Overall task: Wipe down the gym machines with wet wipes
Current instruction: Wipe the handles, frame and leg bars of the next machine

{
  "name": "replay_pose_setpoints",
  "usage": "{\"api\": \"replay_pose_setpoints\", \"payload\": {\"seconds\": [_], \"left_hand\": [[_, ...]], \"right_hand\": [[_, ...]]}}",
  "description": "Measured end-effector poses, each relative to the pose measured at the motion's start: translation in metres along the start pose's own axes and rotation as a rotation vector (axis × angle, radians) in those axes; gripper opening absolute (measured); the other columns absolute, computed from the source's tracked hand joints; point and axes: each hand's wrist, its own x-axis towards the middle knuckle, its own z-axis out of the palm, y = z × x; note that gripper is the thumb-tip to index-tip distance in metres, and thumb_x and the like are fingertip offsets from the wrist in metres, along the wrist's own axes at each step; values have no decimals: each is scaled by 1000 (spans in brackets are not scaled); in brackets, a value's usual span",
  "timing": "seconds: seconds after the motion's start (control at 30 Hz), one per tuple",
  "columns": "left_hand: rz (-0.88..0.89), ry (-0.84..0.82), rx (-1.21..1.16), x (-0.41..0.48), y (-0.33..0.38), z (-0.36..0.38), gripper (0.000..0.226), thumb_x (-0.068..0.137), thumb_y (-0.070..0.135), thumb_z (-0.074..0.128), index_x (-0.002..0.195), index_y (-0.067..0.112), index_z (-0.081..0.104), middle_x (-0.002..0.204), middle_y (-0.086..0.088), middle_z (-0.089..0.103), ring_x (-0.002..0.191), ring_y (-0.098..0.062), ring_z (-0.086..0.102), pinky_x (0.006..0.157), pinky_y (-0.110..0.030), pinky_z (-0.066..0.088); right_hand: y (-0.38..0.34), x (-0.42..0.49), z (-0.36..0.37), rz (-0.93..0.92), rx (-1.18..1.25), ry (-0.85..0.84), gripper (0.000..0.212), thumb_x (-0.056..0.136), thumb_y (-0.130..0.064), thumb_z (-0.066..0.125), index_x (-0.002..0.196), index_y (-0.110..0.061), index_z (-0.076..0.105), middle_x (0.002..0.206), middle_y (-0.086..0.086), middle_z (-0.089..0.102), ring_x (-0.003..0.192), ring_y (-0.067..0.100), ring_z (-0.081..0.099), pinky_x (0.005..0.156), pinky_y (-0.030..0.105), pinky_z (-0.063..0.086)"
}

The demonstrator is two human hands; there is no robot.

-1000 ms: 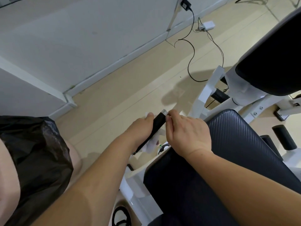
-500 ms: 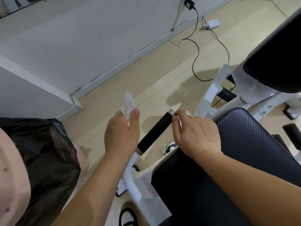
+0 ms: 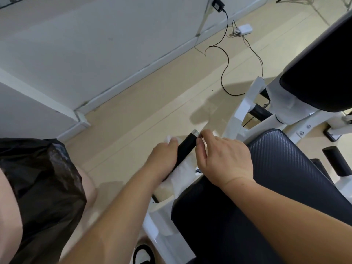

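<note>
1. The wipe [image 3: 180, 171] is wrapped round the black handle [image 3: 187, 147] just beside the seat [image 3: 276, 178]. One white corner pokes out past my left fingertips and the rest hangs below the grip. I judge it is folded round like this so one stroke cleans the whole girth.
2. My left hand [image 3: 163, 159] clasps the wipe against the handle, its fingers curled over from the far side. How far they reach underneath is hidden.
3. My right hand [image 3: 224, 159] pinches the silver cap [image 3: 196, 133] at the handle's tip between thumb and index, with the other fingers [image 3: 209, 134] loosely bent and holding nothing. I take this as a steadying hold, so the handle does not swing under the rubbing.
4. Both forearms reach forward from the bottom of the view. The left comes in from the lower left and the right crosses over the seat. The wrists look nearly straight, and the hands sit close on either side of the handle — whether they touch I cannot tell.
5. A black bag [image 3: 42, 187] hangs at my left, near the knee, probably there for spent wipes.
6. The step in hand is the handle. I cannot tell from here whether the seat and the backrest [image 3: 320, 73] are done.
</note>
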Motion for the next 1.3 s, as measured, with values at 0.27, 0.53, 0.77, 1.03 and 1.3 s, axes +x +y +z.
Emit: {"api": "replay_pose_setpoints", "payload": {"seconds": [0.27, 0.53, 0.77, 1.03, 1.3], "left_hand": [[473, 416, 246, -62, -45, 21, 32, 103, 37, 30, 109, 26, 59, 85, 14, 57, 87, -17, 59, 68, -29, 38], [-56, -417, -296, 11, 21, -13, 33, 95, 47, 62, 78, 19, 69, 79, -2, 69, 62, -20, 61, 62, -27, 50], [221, 395, 89, -44, -15, 22, 44, 109, 45, 30, 99, 20, 65, 90, -5, 70, 94, -33, 64, 74, -34, 38], [427, 538, -21, -53, -6, -10, 51, 107, 42, 41, 59, 24, 41, 51, 0, 45, 55, -18, 49, 53, -32, 28], [250, 3, 137, 4, 24, 10, 51, 107, 54, 28, 112, 21, 67, 102, -1, 71, 96, -24, 66, 83, -36, 48]], "right_hand": [[-1, -2, 0, 5, -3, 27, 37, 104, -46, 24, 99, -24, 53, 55, -6, 49, 51, 25, 38, 55, 36, 21], [-1, -1, 1, 0, -13, 24, 35, 104, -47, 24, 100, -26, 51, 60, -6, 56, 55, 24, 46, 57, 37, 24], [-1, -1, 1, 3, -3, 19, 39, 104, -48, 21, 101, -25, 52, 55, -7, 51, 50, 22, 49, 54, 36, 26], [-1, -2, 1, 26, 11, 35, 37, 103, -43, 24, 93, -25, 55, 51, -6, 47, 47, 22, 37, 55, 36, 26], [0, 0, 4, 6, -35, -10, 33, 88, -34, 33, 100, -24, 62, 55, -6, 53, 51, 24, 37, 58, 35, 23]]}}
